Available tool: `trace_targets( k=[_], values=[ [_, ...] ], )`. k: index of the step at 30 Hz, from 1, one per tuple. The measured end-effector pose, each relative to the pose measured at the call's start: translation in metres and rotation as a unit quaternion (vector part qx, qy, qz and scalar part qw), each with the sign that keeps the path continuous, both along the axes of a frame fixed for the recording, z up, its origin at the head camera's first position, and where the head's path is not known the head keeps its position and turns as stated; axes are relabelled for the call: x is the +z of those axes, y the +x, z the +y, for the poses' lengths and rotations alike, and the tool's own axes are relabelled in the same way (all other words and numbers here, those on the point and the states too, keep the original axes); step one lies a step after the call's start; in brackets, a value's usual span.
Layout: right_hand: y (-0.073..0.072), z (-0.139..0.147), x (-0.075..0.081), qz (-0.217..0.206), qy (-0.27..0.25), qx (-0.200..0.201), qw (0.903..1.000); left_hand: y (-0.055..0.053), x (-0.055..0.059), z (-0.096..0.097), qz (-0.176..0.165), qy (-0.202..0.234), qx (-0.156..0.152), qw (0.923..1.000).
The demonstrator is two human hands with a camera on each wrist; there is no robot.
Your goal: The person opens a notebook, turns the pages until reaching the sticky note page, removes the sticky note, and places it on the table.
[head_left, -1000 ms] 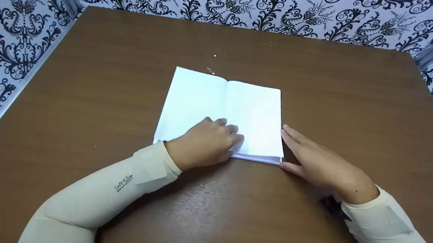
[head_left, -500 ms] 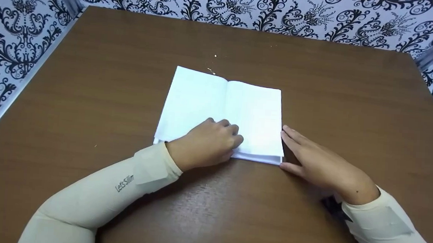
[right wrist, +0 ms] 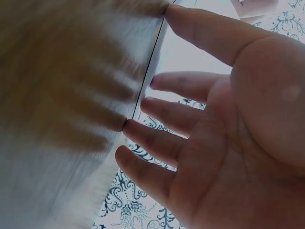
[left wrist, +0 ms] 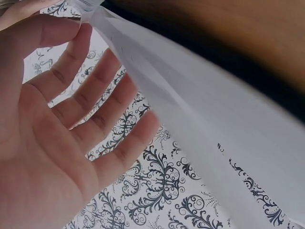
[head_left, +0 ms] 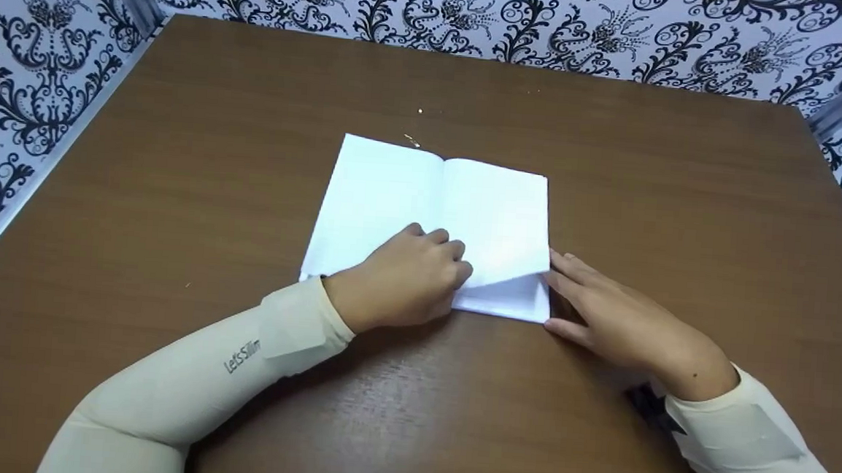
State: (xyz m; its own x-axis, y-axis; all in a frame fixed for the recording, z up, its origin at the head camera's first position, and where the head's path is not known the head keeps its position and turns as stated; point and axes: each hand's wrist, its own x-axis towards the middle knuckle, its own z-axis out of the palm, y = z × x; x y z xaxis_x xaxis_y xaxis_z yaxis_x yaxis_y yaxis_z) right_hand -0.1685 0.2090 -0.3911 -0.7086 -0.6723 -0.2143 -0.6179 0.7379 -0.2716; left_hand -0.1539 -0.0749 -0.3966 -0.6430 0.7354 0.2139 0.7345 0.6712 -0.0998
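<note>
A book with blank white pages (head_left: 383, 198) lies spread out on the brown table (head_left: 238, 123) in the head view. My left hand (head_left: 411, 280) is over its lower middle. In the left wrist view, thumb and index finger pinch the edge of a white page (left wrist: 205, 105), while the other fingers stay loosely bent. The right-hand page (head_left: 502, 227) has its lower corner raised, with more paper showing beneath. My right hand (head_left: 631, 326) stands at the book's right side, fingers fairly straight, the fingertips (right wrist: 131, 125) against the edge in the right wrist view.
Small light crumbs (head_left: 412, 141) are scattered on the table beyond the book. Black-and-white patterned wallpaper (head_left: 456, 12) runs along the far side and both flanks. A dark object (head_left: 652, 408) shows under the right wrist.
The lower right corner of the right page has lifted upward, uncovering paper below it. My left hand has shifted very slightly; the right hand stays nearly still by the book's edge.
</note>
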Motion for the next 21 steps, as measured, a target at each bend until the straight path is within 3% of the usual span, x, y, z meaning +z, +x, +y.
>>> trace_targets(
  k=[6, 11, 21],
  values=[
    [-0.0006, 0.0025, -0.0005, -0.008, 0.006, -0.006, 0.9999, -0.0009, 0.0018, 0.0036, 0.017, 0.016, 0.023, 0.9995],
    [-0.0003, 0.0028, -0.0009, -0.015, 0.004, -0.014, 0.9998, -0.0023, 0.0042, 0.0065, 0.01, 0.05, 0.057, 0.9971],
    [-0.0007, -0.0009, -0.001, -0.02, 0.006, -0.012, 0.9997, -0.0034, 0.0076, 0.005, 0.006, 0.149, 0.108, 0.983]
  ],
)
